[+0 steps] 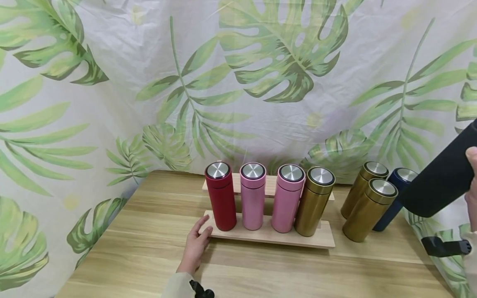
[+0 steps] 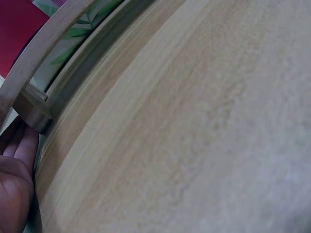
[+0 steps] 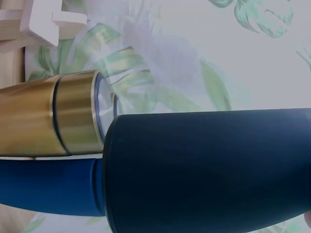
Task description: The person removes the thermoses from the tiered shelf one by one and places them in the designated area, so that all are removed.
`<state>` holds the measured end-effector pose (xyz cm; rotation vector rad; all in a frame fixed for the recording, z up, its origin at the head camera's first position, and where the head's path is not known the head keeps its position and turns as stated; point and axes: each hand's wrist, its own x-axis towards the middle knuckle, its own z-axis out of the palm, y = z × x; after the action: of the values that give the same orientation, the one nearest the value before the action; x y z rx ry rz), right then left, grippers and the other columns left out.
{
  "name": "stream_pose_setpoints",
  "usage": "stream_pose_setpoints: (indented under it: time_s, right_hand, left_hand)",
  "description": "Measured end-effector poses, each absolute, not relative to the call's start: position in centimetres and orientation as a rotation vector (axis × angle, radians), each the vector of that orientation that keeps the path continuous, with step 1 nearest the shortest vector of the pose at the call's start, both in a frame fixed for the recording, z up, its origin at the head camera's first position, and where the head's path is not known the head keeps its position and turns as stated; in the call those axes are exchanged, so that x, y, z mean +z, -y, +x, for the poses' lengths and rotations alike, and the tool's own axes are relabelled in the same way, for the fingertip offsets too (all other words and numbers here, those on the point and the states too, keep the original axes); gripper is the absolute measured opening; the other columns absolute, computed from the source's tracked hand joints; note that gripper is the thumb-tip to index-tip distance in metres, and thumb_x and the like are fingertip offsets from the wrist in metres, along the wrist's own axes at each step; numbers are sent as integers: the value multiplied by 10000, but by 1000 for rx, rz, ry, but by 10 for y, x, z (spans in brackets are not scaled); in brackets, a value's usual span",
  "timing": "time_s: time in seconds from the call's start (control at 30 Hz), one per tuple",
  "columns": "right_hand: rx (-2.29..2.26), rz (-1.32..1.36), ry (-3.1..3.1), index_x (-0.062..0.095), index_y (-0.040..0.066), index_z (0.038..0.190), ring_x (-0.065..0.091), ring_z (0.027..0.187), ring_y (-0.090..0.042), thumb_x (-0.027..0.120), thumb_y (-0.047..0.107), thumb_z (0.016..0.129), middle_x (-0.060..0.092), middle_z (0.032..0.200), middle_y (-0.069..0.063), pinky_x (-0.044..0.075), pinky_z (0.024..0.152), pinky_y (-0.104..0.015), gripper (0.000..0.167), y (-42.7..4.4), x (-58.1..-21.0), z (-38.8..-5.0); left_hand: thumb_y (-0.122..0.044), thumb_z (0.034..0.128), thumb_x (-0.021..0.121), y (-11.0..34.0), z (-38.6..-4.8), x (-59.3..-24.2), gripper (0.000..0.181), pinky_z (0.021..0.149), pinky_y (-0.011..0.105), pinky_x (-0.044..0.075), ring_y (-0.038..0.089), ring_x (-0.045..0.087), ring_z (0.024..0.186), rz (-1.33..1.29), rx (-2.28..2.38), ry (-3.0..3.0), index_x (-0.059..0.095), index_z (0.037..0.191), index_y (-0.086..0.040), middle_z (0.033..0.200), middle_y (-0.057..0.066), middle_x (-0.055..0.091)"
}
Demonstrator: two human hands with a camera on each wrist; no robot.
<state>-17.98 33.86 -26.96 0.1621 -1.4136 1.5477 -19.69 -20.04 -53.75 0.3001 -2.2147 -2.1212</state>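
Your right hand [image 1: 472, 203] holds the black flask [image 1: 443, 174] off the table [image 1: 149, 231], maybe raised to miss the 2 gold flasks [image 1: 367, 217] and the blue flask [image 1: 389, 213] nearby. It tips: its long side slants, 1 end down toward those flasks, the other out of view. Your left hand [image 1: 196, 244] grips the wooden stand [image 1: 325, 236] by its left end, likely so it won't slide. Standing on it: a red flask [image 1: 221, 203], 2 pink flasks [image 1: 253, 207], 1 gold flask [image 1: 313, 207].

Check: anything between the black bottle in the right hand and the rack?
Yes: front gold bottle, rear gold bottle and blue bottle stand on the table between the black bottle and the right end of the rack. Can't tell whether the raised bottle would clear them.
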Motion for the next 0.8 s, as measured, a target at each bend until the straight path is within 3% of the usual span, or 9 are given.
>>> stream_pose_setpoints:
  time_s: [0.07, 0.17, 0.23, 0.33, 0.47, 0.57, 0.7, 0.8]
  right_hand:
    - [1470, 158, 1488, 482, 174, 654, 350, 771, -16, 412, -13, 881, 392, 714, 139, 227, 821, -122, 302, -341, -274, -177]
    - [1443, 128, 1277, 595, 187, 664, 426, 727, -1, 493, -54, 793, 522, 715, 137, 331, 816, -129, 291, -341, -279, -181]
    - [1380, -47, 1373, 590, 274, 736, 427, 747, 31, 496, 3, 807, 515, 745, 187, 326, 835, -121, 295, -340, -281, -176]
    - [1338, -241, 1451, 566, 317, 719, 436, 715, 59, 507, 50, 815, 518, 722, 233, 348, 809, -116, 289, -338, -285, -171]
    - [1275, -445, 1624, 629, 255, 1059, 474, 868, 57, 504, 129, 861, 600, 1020, 163, 335, 941, -129, 266, -337, -292, -163]
    - [1291, -571, 1762, 364, 219, 1412, 410, 1167, -13, 476, 184, 897, 414, 1402, 62, 210, 1091, -203, 529, -337, -300, -154]
    - [1324, -706, 1857, 232, 260, 1463, 245, 1319, -37, 473, 232, 911, 224, 1513, 76, 100, 1132, -252, 603, -335, -309, -145]
    - [1293, -764, 1867, 234, 277, 1459, 228, 1337, -38, 502, 261, 904, 221, 1511, 88, 100, 1130, -238, 617, -334, -315, -141]
  left_hand:
    - [-222, 917, 587, 201, -197, -537, 469, 830, 237, 477, 109, 494, 969, 305, -2118, 2218, 458, 1365, -170, 1391, 101, 367]
    - [-218, 921, 580, 200, -196, -537, 469, 847, 251, 474, 112, 492, 964, 314, -2120, 2224, 452, 1371, -178, 1381, 108, 373]
    - [-221, 924, 576, 200, -196, -536, 471, 869, 269, 470, 120, 489, 981, 317, -2118, 2231, 446, 1376, -184, 1385, 106, 370]
    - [-225, 928, 570, 199, -196, -537, 472, 906, 309, 461, 149, 484, 1024, 318, -2114, 2237, 440, 1380, -186, 1405, 105, 354]
    - [-227, 931, 563, 200, -197, -537, 465, 936, 344, 449, 189, 470, 1100, 314, -2109, 2238, 441, 1378, -185, 1437, 95, 331]
    - [-227, 928, 568, 200, -197, -537, 463, 929, 340, 452, 202, 468, 1114, 309, -2111, 2230, 448, 1372, -179, 1436, 94, 335]
    - [-225, 922, 578, 200, -197, -537, 464, 923, 342, 455, 209, 471, 1111, 312, -2110, 2230, 456, 1366, -175, 1433, 95, 340]
    - [-221, 921, 579, 199, -197, -537, 465, 941, 370, 449, 225, 466, 1122, 313, -2114, 2230, 455, 1366, -173, 1438, 101, 333]
